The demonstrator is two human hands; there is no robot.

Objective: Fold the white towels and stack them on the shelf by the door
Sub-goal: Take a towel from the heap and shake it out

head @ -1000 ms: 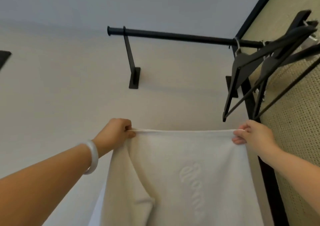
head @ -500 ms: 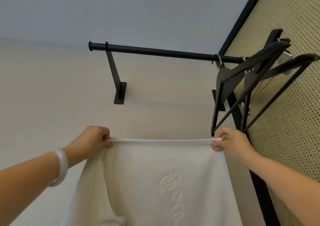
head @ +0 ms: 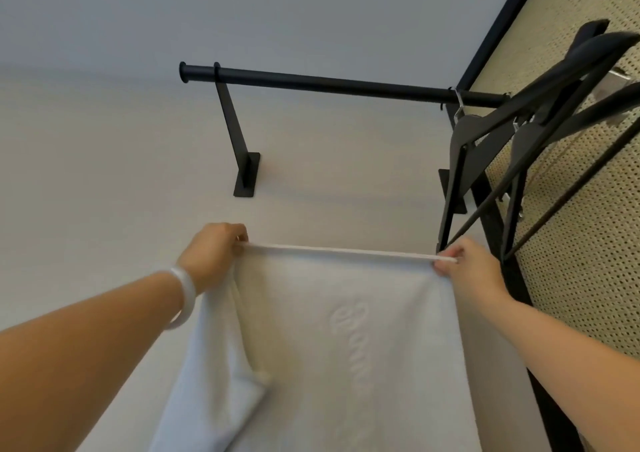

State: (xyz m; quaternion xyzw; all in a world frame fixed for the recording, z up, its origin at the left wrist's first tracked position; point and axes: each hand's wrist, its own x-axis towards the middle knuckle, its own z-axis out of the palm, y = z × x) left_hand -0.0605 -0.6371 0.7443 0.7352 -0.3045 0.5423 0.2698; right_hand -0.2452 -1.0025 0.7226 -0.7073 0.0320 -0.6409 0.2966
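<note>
A white towel point(head: 346, 340) with an embossed script word hangs in front of me, its top edge stretched taut between both hands. My left hand point(head: 213, 254) pinches the top left corner; a white bangle sits on that wrist. My right hand point(head: 467, 264) pinches the top right corner. A second layer of the towel droops at the lower left, behind the front layer. The towel's bottom runs out of the frame. No shelf is in view.
A black clothes rail point(head: 329, 84) on a wall bracket point(head: 242, 160) crosses above the towel. Several black hangers point(head: 512, 132) hang at its right end, close to my right hand. A woven cane panel point(head: 588, 226) in a black frame stands at the right.
The towel's top edge stays stretched between both hands. The view swung left and then back right, and the hands sit slightly lower in frame than a second ago.
</note>
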